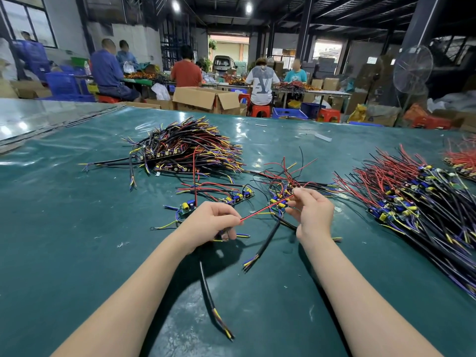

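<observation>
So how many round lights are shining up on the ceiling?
2. The left lamp shines left of the middle, and the right lamp is a bit further right. The beams may hide more.

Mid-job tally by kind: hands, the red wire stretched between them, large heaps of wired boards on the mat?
Hands: 2, left hand, right hand
red wire: 1
Large heaps: 3, left heap, right heap, far-right heap
Total: 6

Red wire, teal table cover, possibly black-sheathed cable
</observation>
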`<state>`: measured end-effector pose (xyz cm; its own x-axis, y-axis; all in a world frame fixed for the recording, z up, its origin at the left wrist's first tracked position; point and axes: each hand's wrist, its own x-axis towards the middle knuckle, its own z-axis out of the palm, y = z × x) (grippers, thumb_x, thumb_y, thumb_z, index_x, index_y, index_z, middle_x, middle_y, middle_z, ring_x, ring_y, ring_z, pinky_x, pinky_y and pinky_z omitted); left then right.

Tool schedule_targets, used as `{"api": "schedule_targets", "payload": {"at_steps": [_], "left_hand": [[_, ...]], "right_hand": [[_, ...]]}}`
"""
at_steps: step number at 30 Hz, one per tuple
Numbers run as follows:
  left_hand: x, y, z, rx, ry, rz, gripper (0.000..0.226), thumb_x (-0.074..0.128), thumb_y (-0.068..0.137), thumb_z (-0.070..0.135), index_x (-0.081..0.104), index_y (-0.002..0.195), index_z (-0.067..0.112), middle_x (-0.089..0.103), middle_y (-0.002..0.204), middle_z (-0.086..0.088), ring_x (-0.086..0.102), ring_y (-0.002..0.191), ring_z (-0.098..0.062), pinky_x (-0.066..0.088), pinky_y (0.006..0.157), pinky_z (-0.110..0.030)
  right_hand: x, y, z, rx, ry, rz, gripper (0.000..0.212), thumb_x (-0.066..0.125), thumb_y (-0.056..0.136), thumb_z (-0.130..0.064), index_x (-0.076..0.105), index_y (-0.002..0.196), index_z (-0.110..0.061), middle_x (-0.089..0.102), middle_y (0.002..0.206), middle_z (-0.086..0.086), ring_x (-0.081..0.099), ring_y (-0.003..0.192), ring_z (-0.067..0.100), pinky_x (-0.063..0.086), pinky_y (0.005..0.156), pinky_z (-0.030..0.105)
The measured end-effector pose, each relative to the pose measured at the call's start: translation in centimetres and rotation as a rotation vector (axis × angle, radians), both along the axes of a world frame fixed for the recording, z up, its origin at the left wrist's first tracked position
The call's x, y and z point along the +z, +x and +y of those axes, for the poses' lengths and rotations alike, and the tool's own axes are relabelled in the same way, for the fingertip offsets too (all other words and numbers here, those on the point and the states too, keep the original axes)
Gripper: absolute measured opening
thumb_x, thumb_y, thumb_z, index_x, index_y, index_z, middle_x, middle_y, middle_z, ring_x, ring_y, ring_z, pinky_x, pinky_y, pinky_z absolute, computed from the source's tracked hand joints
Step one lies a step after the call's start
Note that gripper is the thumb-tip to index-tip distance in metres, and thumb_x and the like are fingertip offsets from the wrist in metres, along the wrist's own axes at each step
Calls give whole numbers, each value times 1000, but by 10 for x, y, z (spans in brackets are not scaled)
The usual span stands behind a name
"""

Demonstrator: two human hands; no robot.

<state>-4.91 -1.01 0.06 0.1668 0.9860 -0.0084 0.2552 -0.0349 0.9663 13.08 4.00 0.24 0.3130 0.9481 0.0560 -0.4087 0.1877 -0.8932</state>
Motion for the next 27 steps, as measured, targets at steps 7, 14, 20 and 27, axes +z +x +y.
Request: {"api": "schedule_targets", "payload": {"at_steps": [7, 14, 20, 27], "left_hand": [[-1, 6, -2, -36, 140, 10, 27, 53, 87, -5, 62, 69, 12, 61, 46, 3, 45, 39, -5, 38, 46, -11], [-3, 6, 0, 47, 128, -38, 26, 52, 88, -4, 62, 69, 11, 59, 45, 4, 46, 38, -4, 35, 42, -8], [-3, 4, 3, 105, 121, -95, 27, 52, 88, -4, 60, 67, 11, 59, 44, 3, 46, 35, -2, 31, 37, -6], [-3, 2, 2, 81, 83, -60, 28, 53, 87, -5, 56, 63, 9, 59, 43, 3, 47, 35, -2, 33, 38, -7]], "right_hand": [[7, 6, -4, 217, -335, 656, 24, 50, 89, -2, 50, 65, -2, 50, 35, 3, 48, 27, 6, 42, 32, 14], [10, -15, -14, 350, -311, 371, 15, 54, 88, 2, 57, 73, -2, 58, 41, 1, 53, 33, 5, 46, 37, 14], [1, -44, -31, 531, -213, 3, 16, 57, 84, 3, 60, 71, -6, 58, 45, -3, 53, 38, 2, 43, 40, 12], [-4, -49, -34, 472, -73, -239, 22, 57, 86, 1, 59, 65, -2, 52, 51, 4, 49, 39, 3, 48, 43, 15]]}}
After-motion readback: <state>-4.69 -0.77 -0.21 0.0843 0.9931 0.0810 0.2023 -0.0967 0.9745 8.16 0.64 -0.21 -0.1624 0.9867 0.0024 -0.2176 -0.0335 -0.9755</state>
